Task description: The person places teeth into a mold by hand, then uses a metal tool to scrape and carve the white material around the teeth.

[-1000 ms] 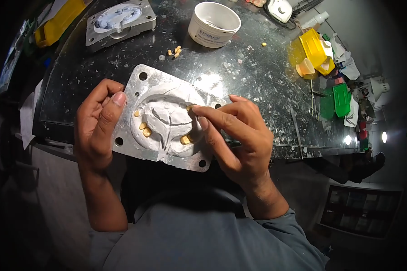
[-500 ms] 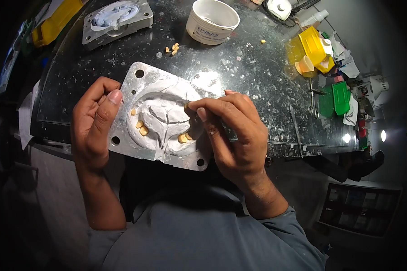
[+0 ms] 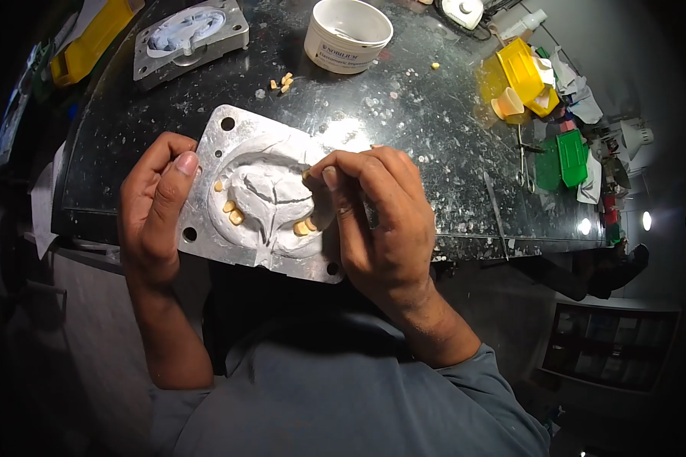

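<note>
My left hand (image 3: 157, 202) grips the left edge of a metal dental flask half (image 3: 206, 221), thumb on top and fingers folded at the side. The flask is held tilted above the table's near edge. Inside it is a white plaster mould (image 3: 263, 183) with a raised, cracked middle. Several yellowish denture teeth (image 3: 236, 218) sit in its rim, on the left and at lower right. At the mould's upper right, the thumb and index finger of my right hand (image 3: 385, 209) are pinched on a small denture tooth (image 3: 306, 174), mostly hidden by the fingertips.
Loose teeth (image 3: 285, 82) lie on the dark, speckled table (image 3: 427, 137) beyond the flask. A second flask half (image 3: 190, 46) and a white tub (image 3: 348, 46) stand farther back. At right are yellow (image 3: 522, 72) and green bins (image 3: 572, 158), scissors (image 3: 523, 164) and a thin blade (image 3: 495, 206).
The view has shifted slightly, so the table things appear a little farther left and up. Both hands keep their hold, with the right fingertips still at the mould's upper right.
</note>
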A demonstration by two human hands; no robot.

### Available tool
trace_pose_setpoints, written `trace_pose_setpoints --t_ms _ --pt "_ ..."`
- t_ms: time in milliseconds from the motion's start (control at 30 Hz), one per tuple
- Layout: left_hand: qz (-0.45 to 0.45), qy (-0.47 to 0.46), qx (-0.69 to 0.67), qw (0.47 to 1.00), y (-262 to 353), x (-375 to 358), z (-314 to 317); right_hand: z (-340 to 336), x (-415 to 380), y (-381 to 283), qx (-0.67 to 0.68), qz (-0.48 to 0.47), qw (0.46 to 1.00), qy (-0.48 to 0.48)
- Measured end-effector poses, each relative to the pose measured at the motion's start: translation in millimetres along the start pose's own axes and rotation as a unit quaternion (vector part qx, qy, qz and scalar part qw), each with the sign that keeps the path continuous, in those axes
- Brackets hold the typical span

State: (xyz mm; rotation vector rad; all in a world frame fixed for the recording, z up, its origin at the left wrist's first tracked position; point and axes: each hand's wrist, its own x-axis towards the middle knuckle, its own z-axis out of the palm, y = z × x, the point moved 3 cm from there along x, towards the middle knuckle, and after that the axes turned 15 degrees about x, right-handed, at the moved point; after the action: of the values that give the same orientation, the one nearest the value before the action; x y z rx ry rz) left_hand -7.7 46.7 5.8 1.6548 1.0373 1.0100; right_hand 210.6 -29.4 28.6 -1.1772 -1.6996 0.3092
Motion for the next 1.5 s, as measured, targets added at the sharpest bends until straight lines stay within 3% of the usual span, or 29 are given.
trace_pose_setpoints --t_ms 133,200,267,400,467,533,633,767,900,1133,1200,1267,1333,1400,1467,1500 --pt "-0.016 0.007 -0.001 1.0 2 -1 -1 4 -1 1 0.018 -0.004 1.0 0.006" --pt "-0.015 0.002 0.042 0.999 -2 -1 -6 -5 -1 -2 0.11 0.028 0.994 0.003" --pt "-0.011 0.009 0.008 1.0 -15 0 -6 -24 -5 -3 0.12 0.023 0.992 0.039" --pt "-0.003 0.002 0.018 1.0 -13 1 -5 -124 -5 36 -0.048 0.106 0.964 0.24" --pt "0.005 -0.006 0.028 1.0 -16 0 -7 -191 -14 76 -0.194 0.247 0.906 0.285" --pt "0.015 0.005 0.028 0.999 -14 0 -5 -254 -29 131 -0.312 0.301 0.869 0.238" --pt "0.014 0.007 0.025 1.0 -13 -1 -5 -297 -28 159 -0.324 0.34 0.853 0.227" --pt "0.007 0.01 0.034 0.999 -15 -2 -4 -331 -24 205 -0.281 0.3 0.904 0.118" --pt "0.008 0.015 0.036 0.999 -16 -2 -6 -340 -11 200 -0.325 0.276 0.904 0.027" --pt "0.005 0.014 0.021 1.0 -12 -1 -5 -332 -17 201 -0.309 0.205 0.929 -0.02" --pt "-0.001 0.005 0.023 1.0 -10 -1 -7 -330 -18 203 -0.3 0.13 0.943 0.055" --pt "-0.013 -0.001 -0.009 1.0 -11 -1 -5 -320 -14 196 -0.261 0.123 0.947 0.141" --pt "-0.006 0.005 -0.015 1.0 -7 -1 -2 -309 -5 190 -0.093 0.108 0.976 0.167" --pt "-0.001 0.005 -0.018 1.0 -7 -1 -3 -255 18 130 0.111 0.099 0.974 0.171" --pt "0.01 0.022 -0.02 1.0 -6 -1 0 -215 32 68 0.188 0.097 0.971 0.111" --pt "0.009 0.022 -0.019 1.0 -7 -1 -1 -209 33 55 0.29 0.093 0.949 0.08"
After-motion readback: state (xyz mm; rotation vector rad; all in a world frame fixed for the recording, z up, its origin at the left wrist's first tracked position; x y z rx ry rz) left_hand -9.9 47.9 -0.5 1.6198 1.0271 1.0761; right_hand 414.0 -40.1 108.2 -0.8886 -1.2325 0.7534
